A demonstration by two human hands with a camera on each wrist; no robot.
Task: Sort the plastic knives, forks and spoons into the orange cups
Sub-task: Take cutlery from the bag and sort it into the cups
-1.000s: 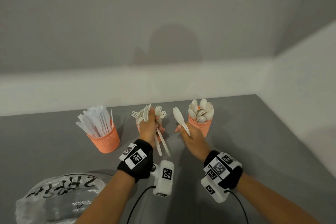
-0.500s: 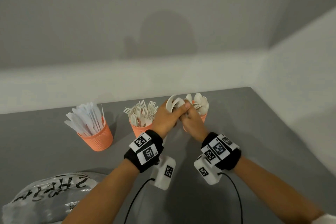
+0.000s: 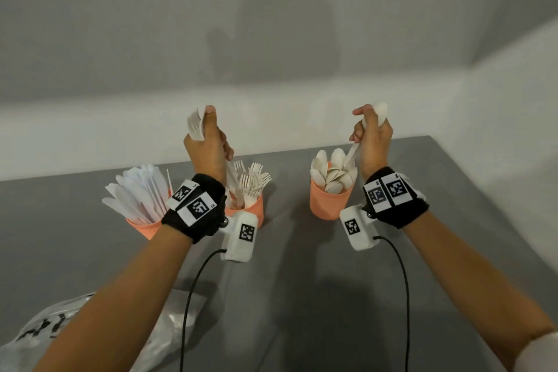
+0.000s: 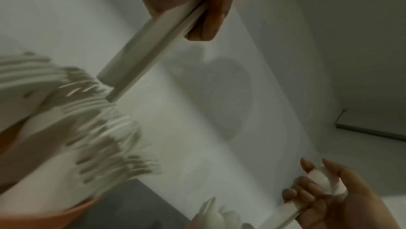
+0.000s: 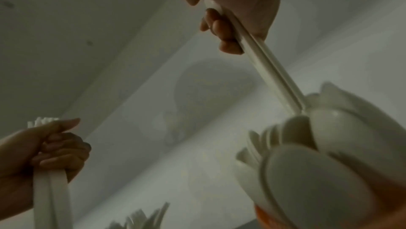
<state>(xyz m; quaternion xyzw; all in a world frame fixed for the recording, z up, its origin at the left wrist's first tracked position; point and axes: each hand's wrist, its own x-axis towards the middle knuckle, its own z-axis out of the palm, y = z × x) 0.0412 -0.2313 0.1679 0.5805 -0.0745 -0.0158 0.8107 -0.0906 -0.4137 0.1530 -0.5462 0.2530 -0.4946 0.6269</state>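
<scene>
Three orange cups stand in a row on the grey table: knives [image 3: 137,190] in the left cup [image 3: 145,225], forks [image 3: 252,181] in the middle cup [image 3: 256,211], spoons [image 3: 330,174] in the right cup [image 3: 329,202]. My left hand [image 3: 211,142] is raised over the fork cup and grips two white forks [image 3: 194,127], tines up, handles [image 4: 149,55] pointing down at the cup. Above the spoon cup, my right hand [image 3: 370,136] grips white spoons [image 3: 380,112], bowls up. Their handles [image 5: 263,69] reach down among the spoons [image 5: 318,145] in the cup.
A crumpled clear plastic bag [image 3: 90,335] with black lettering lies at the near left. The table ends at a white wall behind the cups, and its right edge [image 3: 471,190] runs close to the spoon cup. Wrist camera cables hang under both forearms.
Half a second ago both hands met over the spoon cup. They have since parted and risen, the left with forks over the fork cup, the right with spoons over the spoon cup.
</scene>
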